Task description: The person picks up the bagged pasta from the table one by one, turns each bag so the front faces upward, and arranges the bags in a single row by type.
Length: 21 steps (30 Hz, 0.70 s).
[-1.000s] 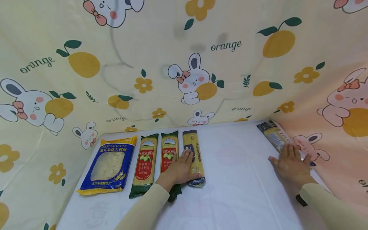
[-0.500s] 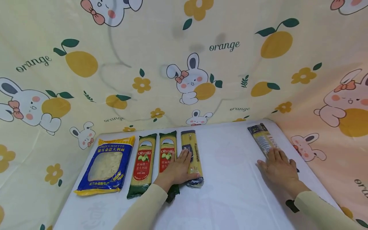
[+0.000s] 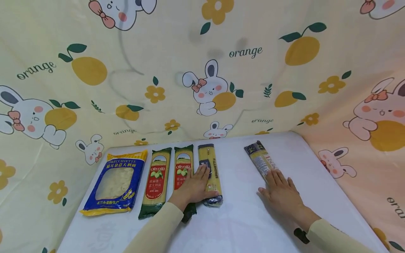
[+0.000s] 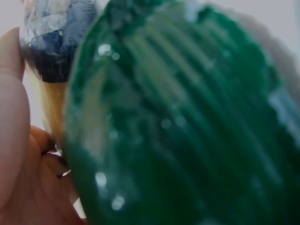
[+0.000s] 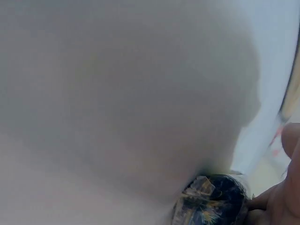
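My left hand rests across a yellow and dark-blue spaghetti pack, its fingers fairly straight and its thumb near the lower end. Under its palm and wrist lies the second green and red Olivoilà pasta pack, partly hidden; the green end fills the left wrist view. To the right, my right hand holds another spaghetti pack from above, thumb on the left side and fingers over it. That pack slants, its lower part hidden by the hand; its dark end shows in the right wrist view.
A blue and yellow orecchiette bag lies at the far left of the white table. Next to it is another Olivoilà pack. A printed rabbit-and-orange cloth rises behind and at the sides.
My right hand has moved left with the slanted spaghetti pack, from the table's right edge towards the row of packs. The left hand keeps its place on the packs.
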Motion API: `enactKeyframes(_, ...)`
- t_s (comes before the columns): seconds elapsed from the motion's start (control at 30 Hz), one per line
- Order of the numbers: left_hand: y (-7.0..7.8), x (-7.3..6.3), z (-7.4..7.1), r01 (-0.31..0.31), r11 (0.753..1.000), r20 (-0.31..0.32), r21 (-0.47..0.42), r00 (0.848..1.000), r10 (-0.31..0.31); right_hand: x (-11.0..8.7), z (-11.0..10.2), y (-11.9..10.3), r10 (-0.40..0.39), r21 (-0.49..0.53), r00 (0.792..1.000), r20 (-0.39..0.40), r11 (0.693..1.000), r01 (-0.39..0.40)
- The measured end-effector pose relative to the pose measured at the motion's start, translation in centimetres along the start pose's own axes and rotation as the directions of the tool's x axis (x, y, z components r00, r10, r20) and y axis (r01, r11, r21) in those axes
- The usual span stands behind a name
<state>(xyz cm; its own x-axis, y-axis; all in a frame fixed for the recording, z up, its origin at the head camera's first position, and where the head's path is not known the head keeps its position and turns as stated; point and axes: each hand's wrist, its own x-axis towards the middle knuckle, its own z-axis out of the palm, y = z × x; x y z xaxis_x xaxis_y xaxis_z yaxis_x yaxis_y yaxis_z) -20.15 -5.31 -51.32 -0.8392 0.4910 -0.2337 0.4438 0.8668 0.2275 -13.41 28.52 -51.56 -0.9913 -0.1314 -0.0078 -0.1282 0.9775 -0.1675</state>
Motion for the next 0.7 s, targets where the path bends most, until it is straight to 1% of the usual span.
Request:
enactKeyframes(0.23, 0.1, 0.2, 0.1, -0.008, 1.0, -0.003, 0.01, 1.0, 0.008, -1.4, 0.6, -4.5, -0.083, -0.021, 0.997, -0.01, 0.996, 0.083)
enactKeyframes(0.4, 0.1, 0.4, 0.1, 0.003, 1.0, 0.007, 0.02, 1.0, -0.003, -2.8, 0.9, -7.7, -0.107, -0.045, 0.994, 0.028, 0.993, 0.108)
enactKeyframes(0.5, 0.3, 0.6, -0.2, 0.014, 0.999, 0.018, 0.029, 1.0, -0.014, -3.8, 0.9, -9.4, -0.121, -0.047, 0.992, 0.039, 0.991, 0.123)
enactKeyframes(0.6, 0.6, 0.8, -1.2, 0.032, 0.999, 0.026, 0.038, 0.999, -0.033, -4.7, 0.9, -10.7, -0.157, -0.073, 0.988, 0.007, 0.985, 0.157)
enactKeyframes(0.67, 1.0, 1.2, -2.1, 0.058, 0.997, 0.016, 0.047, 0.998, -0.059, -5.0, 1.0, -11.1, -0.2, -0.122, 0.979, -0.048, 0.974, 0.193)
enactKeyframes(0.7, 1.2, 1.4, -2.6, 0.072, 0.996, 0.011, 0.051, 0.997, -0.072, -5.1, 1.0, -11.2, -0.226, -0.157, 0.971, -0.082, 0.965, 0.212)
